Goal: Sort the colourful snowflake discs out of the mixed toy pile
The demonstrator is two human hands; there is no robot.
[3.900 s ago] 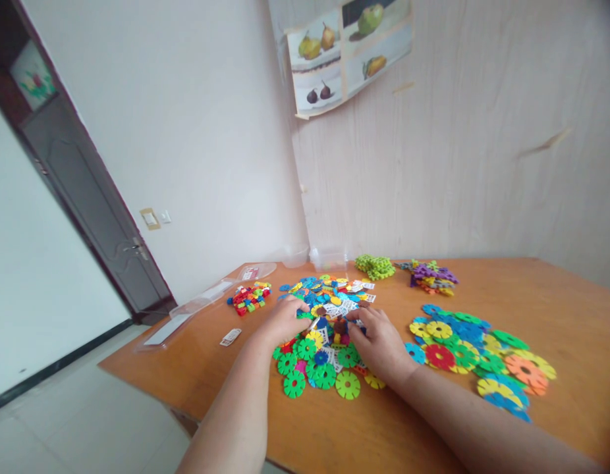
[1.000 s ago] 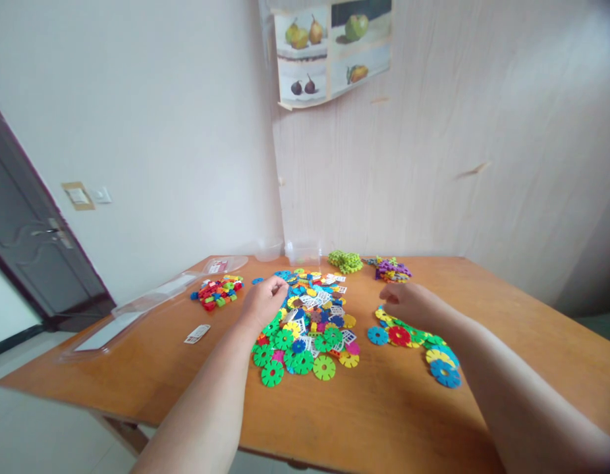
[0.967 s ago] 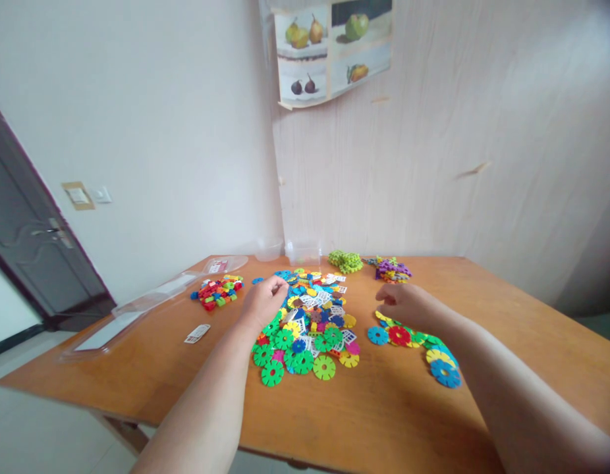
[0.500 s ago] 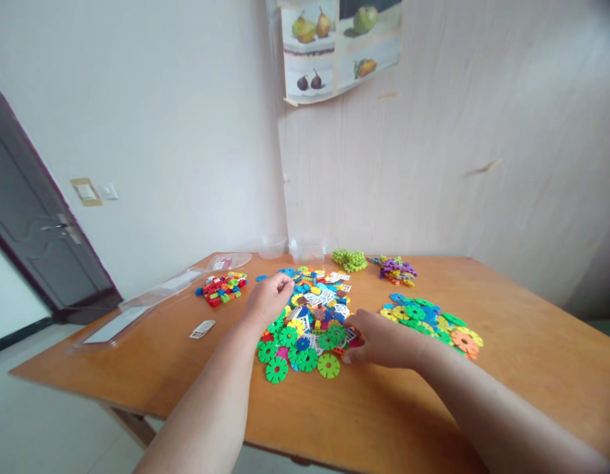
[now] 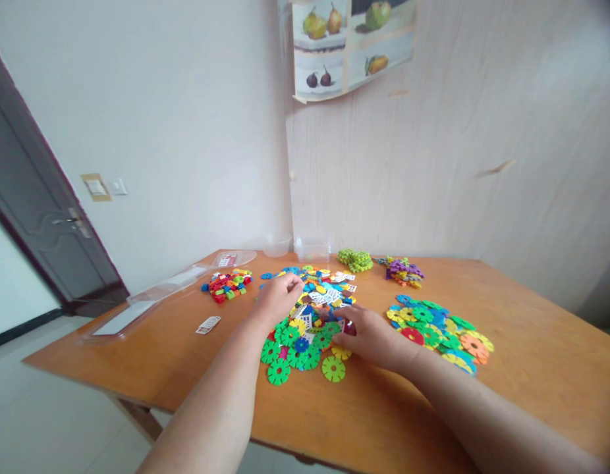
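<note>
Head view: the left hand [image 5: 278, 297] sits over the left side of a mixed pile [image 5: 305, 361] of colourful plastic pieces, its fingers curled in and the gap narrow; whether anything lies inside the curl, I cannot tell. The right hand [image 5: 373, 334] reaches in at the right edge of the same pile, thumb and fingers spread moderately apart, with a magenta piece [image 5: 350, 327] showing in the gap. Whether the fingers touch that piece is unclear. A lime-green notched disc [image 5: 333, 368] lies flat at the pile's near edge, just below the right thumb. Beyond the right wrist, well apart from the left hand, is a spread of notched discs [image 5: 452, 341]. Small blocks [image 5: 229, 286] lie in a heap to the left of the mixed pile, on the wooden table [image 5: 305, 415].
</note>
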